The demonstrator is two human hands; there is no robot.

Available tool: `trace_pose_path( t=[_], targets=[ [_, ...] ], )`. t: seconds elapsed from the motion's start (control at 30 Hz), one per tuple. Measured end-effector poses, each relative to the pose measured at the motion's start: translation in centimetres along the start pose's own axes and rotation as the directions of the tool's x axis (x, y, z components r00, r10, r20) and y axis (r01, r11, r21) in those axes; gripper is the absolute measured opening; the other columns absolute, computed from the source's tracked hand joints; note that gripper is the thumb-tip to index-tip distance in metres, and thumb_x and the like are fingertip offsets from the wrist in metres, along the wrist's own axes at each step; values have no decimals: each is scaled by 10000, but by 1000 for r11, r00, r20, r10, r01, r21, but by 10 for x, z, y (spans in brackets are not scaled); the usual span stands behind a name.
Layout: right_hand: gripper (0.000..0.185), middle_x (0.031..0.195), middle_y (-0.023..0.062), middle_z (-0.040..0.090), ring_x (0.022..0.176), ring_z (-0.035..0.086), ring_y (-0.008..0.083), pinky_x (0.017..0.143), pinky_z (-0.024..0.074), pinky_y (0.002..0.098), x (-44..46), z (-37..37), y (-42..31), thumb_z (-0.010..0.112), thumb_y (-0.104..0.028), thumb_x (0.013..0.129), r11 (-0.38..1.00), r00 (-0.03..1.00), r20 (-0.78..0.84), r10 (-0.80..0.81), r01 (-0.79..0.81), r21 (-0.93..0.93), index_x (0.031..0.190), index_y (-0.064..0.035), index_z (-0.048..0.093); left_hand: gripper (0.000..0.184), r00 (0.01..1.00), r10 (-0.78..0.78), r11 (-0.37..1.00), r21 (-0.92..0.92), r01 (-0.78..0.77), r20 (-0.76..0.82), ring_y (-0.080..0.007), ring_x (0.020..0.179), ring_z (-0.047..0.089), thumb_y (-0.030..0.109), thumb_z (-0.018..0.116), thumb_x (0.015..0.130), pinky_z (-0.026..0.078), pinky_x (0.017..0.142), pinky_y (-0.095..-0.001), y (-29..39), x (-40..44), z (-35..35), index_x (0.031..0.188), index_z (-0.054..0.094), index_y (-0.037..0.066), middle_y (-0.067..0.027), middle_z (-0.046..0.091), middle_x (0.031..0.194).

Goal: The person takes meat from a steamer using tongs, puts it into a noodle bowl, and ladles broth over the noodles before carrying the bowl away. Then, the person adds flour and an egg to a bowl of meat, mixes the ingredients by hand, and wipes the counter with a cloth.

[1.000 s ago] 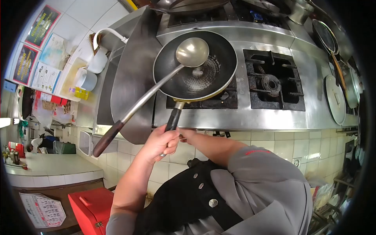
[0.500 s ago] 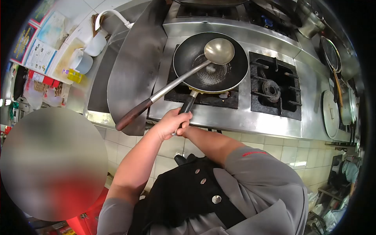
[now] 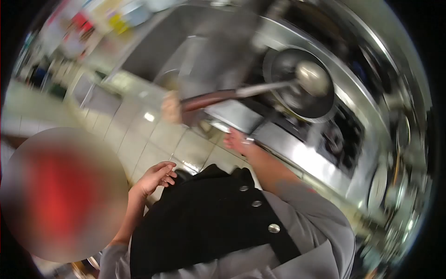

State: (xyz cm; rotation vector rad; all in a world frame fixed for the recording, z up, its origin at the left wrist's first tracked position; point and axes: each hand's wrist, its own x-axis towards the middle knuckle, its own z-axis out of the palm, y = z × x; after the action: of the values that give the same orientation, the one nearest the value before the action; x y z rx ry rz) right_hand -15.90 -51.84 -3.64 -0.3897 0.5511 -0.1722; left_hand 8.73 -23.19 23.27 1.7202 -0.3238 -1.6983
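Observation:
The whole view is blurred by motion. My left hand [image 3: 159, 178] hangs in front of the black apron, its fingers loosely bent and apart with nothing in them. My right hand [image 3: 237, 141] is at the stove's front edge beside a flat grey metal panel [image 3: 236, 115]; its fingers are curled and smeared, and whatever they touch cannot be made out. The dark pan [image 3: 289, 70] stands on the stove, away from both hands. A metal ladle [image 3: 312, 79] rests across it, its brown handle [image 3: 209, 100] jutting out over the front edge.
Another burner [image 3: 335, 139] is to the right of the pan. A steel sink [image 3: 155, 42] lies at the upper left, with a yellow bottle [image 3: 117, 23] beyond it. A blurred tan object [image 3: 172, 107] is near the ladle handle's end. A pale lid [image 3: 377, 189] is at the right.
My left hand has let go of the pan's handle and dropped down and to the left. My right hand now shows apart from it at the stove's front. The view has swung left and tilted.

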Motion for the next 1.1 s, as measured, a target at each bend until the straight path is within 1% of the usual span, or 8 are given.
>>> trace_pose_path(
  t=[0.07,0.13,0.2,0.37,0.6,0.77,0.87,1.1],
  targets=[
    [424,831,10,600,749,608,174,629,471,332,-39,51,-14,581,-544,941,941,898,-392,203,-289,-177,981,-122,582,497,985,-46,997,58,56,-167,-139,785,660,426,581,966,497,682,-270,-47,-17,-48,1309,543,68,-69,670,999],
    [322,845,6,625,708,592,136,603,468,281,-41,33,-9,619,-457,948,821,901,86,426,-344,-456,941,-136,604,482,957,-76,994,50,93,-278,-135,778,656,435,588,954,497,682,-273,-85,-38,-88,1273,571,75,-65,666,995],
    [288,940,67,656,775,624,173,626,503,326,-49,95,20,565,-362,994,523,812,-556,176,-556,-646,1032,-90,649,481,931,-82,995,20,96,-356,-146,747,661,442,598,946,508,666,-298,-121,-52,-128,1238,591,60,-69,675,985],
    [282,904,42,653,754,602,139,632,481,293,37,190,52,595,-330,977,180,831,-528,176,-554,-813,1050,-66,661,504,744,125,970,239,47,-656,-237,869,676,403,659,904,527,819,-354,-159,-80,-238,1220,590,17,-149,699,935],
    [283,854,7,649,724,572,92,642,450,247,185,337,86,638,-285,952,-12,916,-359,177,-362,-932,1077,-33,677,312,57,382,851,328,-410,-922,-131,846,642,169,629,950,520,762,-273,-68,-207,-423,1214,583,10,-90,685,950],
    [239,694,-19,592,566,522,80,518,400,234,271,418,86,635,-264,951,-64,912,-313,266,-308,-949,1037,-45,675,431,-365,409,906,421,52,-836,-247,994,648,279,664,929,522,860,-371,-58,-309,-557,1278,572,43,-170,672,1051],
    [209,708,3,609,535,513,91,467,385,245,380,340,71,616,-235,958,281,789,-234,567,-453,-846,983,-37,677,523,-467,330,897,117,426,-820,-341,1132,602,404,651,916,497,939,-451,-99,-354,-629,1313,562,76,-220,622,1193],
    [251,838,64,675,657,627,160,586,494,296,590,435,87,678,-254,914,-392,898,-147,414,30,-919,997,-17,673,575,-544,20,779,-328,534,-839,-396,1256,508,521,523,958,427,1039,-487,-190,-361,-668,1331,552,84,-234,542,1339]
  ],
)
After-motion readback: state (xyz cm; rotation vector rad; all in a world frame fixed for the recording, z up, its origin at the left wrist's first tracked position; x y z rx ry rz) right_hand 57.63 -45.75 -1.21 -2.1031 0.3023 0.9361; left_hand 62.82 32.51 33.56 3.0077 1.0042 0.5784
